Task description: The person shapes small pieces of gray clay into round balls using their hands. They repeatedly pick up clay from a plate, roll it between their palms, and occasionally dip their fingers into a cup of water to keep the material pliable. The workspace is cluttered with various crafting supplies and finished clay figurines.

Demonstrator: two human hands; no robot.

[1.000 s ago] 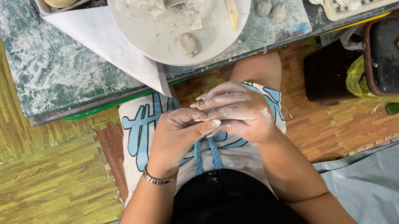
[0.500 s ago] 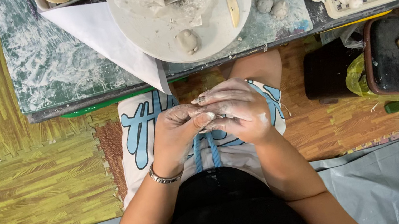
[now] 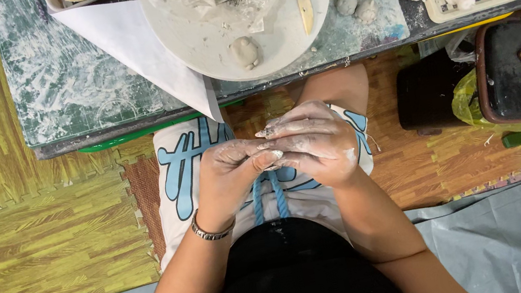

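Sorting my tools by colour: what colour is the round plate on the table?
White, smeared with grey clay: the round plate shows best in the head view.

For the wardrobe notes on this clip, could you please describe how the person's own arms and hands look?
Both forearms are bare, with no sleeves. The left hand has a slim dark metal bracelet at its wrist. The right hand wears nothing. Pale grey clay residue coats both hands.

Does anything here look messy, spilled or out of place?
Mostly clay mess. Both hands, left hand and right hand, are coated in pale clay dust and pressed together over the lap. The green work mat is smeared white, crumbs litter the round white dish, and a sheet of white paper hangs over the table edge.
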